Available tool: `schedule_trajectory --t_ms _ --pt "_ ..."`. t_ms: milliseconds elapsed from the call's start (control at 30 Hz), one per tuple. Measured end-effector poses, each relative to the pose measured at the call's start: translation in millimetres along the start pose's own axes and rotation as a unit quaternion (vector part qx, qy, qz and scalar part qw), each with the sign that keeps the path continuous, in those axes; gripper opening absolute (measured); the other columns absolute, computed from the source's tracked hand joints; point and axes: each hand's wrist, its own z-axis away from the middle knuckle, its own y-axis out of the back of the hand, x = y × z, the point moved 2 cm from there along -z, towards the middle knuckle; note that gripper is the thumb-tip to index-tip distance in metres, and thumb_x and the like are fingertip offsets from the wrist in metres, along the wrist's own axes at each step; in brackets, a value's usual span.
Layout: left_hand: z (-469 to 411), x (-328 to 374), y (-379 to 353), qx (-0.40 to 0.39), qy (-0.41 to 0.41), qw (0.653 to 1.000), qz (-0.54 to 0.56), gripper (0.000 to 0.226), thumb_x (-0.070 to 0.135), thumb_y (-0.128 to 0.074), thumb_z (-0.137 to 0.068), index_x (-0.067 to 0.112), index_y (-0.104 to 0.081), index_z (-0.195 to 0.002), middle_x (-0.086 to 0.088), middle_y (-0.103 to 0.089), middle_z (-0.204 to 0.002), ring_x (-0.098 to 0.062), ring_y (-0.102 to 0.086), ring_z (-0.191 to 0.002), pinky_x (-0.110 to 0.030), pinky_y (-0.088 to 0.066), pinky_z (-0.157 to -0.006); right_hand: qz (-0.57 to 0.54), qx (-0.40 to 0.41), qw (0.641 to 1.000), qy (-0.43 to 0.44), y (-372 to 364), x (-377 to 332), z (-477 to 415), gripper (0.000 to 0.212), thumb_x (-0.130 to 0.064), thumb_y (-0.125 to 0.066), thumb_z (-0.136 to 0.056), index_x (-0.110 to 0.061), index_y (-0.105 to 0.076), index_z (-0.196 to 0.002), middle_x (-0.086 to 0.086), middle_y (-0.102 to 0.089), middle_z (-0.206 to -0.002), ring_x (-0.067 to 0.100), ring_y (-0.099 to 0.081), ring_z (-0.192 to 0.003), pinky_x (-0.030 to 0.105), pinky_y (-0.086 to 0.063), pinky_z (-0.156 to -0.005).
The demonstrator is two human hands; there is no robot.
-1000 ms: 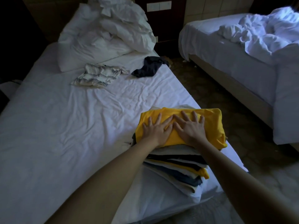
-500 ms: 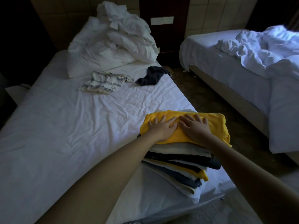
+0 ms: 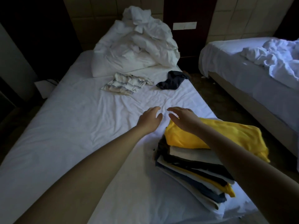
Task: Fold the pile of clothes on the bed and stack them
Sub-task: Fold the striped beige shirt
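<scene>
Both arms reach forward over the bed (image 3: 72, 126). The hands are empty: left hand (image 3: 150, 118) and right hand (image 3: 182, 118) are side by side, close but not touching, palms down, fingers loosely curved. The left hand is above bare white sheet. The right hand is at the far left corner of the stack, its forearm crossing the top layer (contact with the cloth unclear). The stack of folded clothes (image 3: 194, 162) sits at the bed's near right edge, with a yellow shirt (image 3: 226, 136) on top and white, dark, yellow and blue layers beneath, their edges fanned out. Not yet folded, farther up the sheet and apart from each other, are a pale crumpled garment (image 3: 126, 84) and a dark garment (image 3: 172, 80), the dark one near the right edge. Behind them is a heap of white bedding (image 3: 137, 50). A second bed (image 3: 250, 75) stands to the right.
</scene>
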Motion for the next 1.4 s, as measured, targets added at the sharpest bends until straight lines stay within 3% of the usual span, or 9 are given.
schedule_trajectory --t_ms 333,467,567,867,967,1033,1200,1300,1400 --pt "-103.5 -166.1 88.4 -0.007 0.172 0.985 0.006 0.043 0.027 -0.045 -0.095 0.014 -0.045 -0.135 -0.009 -0.045 -0.14 -0.026 -0.048 -0.122 -0.035 -0.043 -0.099 -0.042 -0.018 0.999 -0.015 -95.4 -46.5 -191.7 0.042 -0.025 -0.039 -0.099 -0.016 -0.04 -0.14 0.003 -0.045 -0.144 0.019 -0.044 -0.131 0.03 -0.028 -0.107" --pt "-168.5 -234.0 101.3 -0.021 0.204 0.978 0.025 0.029 0.025 -0.044 -0.094 0.014 -0.054 -0.118 -0.007 -0.056 -0.122 -0.022 -0.054 -0.1 -0.028 -0.043 -0.075 -0.031 -0.022 0.998 -0.041 -148.8 -35.9 -271.9 0.044 -0.025 -0.038 -0.099 -0.017 -0.036 -0.142 0.002 -0.043 -0.146 0.02 -0.041 -0.132 0.031 -0.027 -0.108" --pt "-210.8 -275.5 99.5 -0.028 0.211 0.977 0.016 0.027 0.023 -0.042 -0.094 0.011 -0.05 -0.117 -0.009 -0.055 -0.119 -0.019 -0.048 -0.087 -0.027 -0.037 -0.066 -0.023 -0.043 0.996 -0.073 -190.5 -19.6 -314.9 0.048 -0.027 -0.038 -0.098 -0.018 -0.031 -0.145 0.002 -0.038 -0.149 0.02 -0.034 -0.137 0.032 -0.024 -0.11" --pt "-329.2 -351.7 74.3 0.011 0.175 0.984 0.015 0.052 0.02 -0.051 -0.092 0.009 -0.031 -0.139 -0.009 -0.041 -0.14 -0.03 -0.052 -0.117 -0.032 -0.044 -0.087 -0.026 -0.02 0.986 -0.166 -288.0 34.0 -388.0 0.058 -0.038 -0.032 -0.098 -0.021 -0.014 -0.15 0.001 -0.008 -0.159 0.018 -0.006 -0.147 0.033 -0.004 -0.117" --pt "-374.4 -359.6 53.9 0.002 0.111 0.994 0.025 0.07 0.022 -0.055 -0.092 0.021 -0.015 -0.15 -0.005 -0.022 -0.154 -0.031 -0.043 -0.13 -0.037 -0.042 -0.102 -0.02 0.051 0.987 -0.149 -317.2 38.3 -381.7 0.068 -0.048 -0.018 -0.086 -0.018 -0.029 -0.147 0.003 -0.024 -0.155 0.022 -0.019 -0.145 0.031 -0.003 -0.115" --pt "-396.4 -371.6 33.3 -0.024 0.099 0.994 -0.039 0.075 0.029 -0.054 -0.093 0.029 -0.007 -0.151 -0.003 -0.016 -0.158 -0.03 -0.035 -0.136 -0.037 -0.035 -0.108 0.0 0.089 0.987 -0.135 -329.7 43.9 -381.6 0.071 -0.048 -0.017 -0.082 -0.019 -0.04 -0.142 0.004 -0.036 -0.15 0.025 -0.029 -0.141 0.031 -0.004 -0.112" --pt "-411.4 -380.8 17.9 0.097 0.114 0.983 -0.104 0.041 0.008 -0.043 -0.093 0.018 -0.048 -0.133 -0.009 -0.054 -0.133 -0.032 -0.051 -0.119 -0.037 -0.042 -0.092 0.02 0.127 0.984 -0.124 -337.4 51.0 -386.4 0.06 -0.041 -0.03 -0.083 -0.017 -0.054 -0.132 0.007 -0.049 -0.14 0.031 -0.044 -0.131 0.034 -0.012 -0.107" --pt "-407.2 -365.5 29.8 0.042 0.104 0.975 -0.19 0.021 0.013 -0.043 -0.095 0.01 -0.057 -0.11 -0.014 -0.061 -0.119 -0.034 -0.056 -0.109 -0.033 -0.042 -0.08 0.012 0.117 0.985 -0.124 -336.5 51.7 -383.3 0.059 -0.039 -0.03 -0.083 -0.015 -0.054 -0.132 0.007 -0.051 -0.139 0.031 -0.045 -0.13 0.034 -0.012 -0.107" --pt "-389.5 -354.2 35.5 -0.065 0.099 0.972 -0.202 0.025 0.022 -0.039 -0.098 0.009 -0.058 -0.108 -0.015 -0.06 -0.119 -0.033 -0.056 -0.109 -0.033 -0.043 -0.084 0.013 0.109 0.986 -0.126 -330.7 47.1 -377.5 0.056 -0.035 -0.031 -0.085 -0.01 -0.058 -0.127 0.009 -0.059 -0.13 0.03 -0.054 -0.122 0.032 -0.017 -0.104"
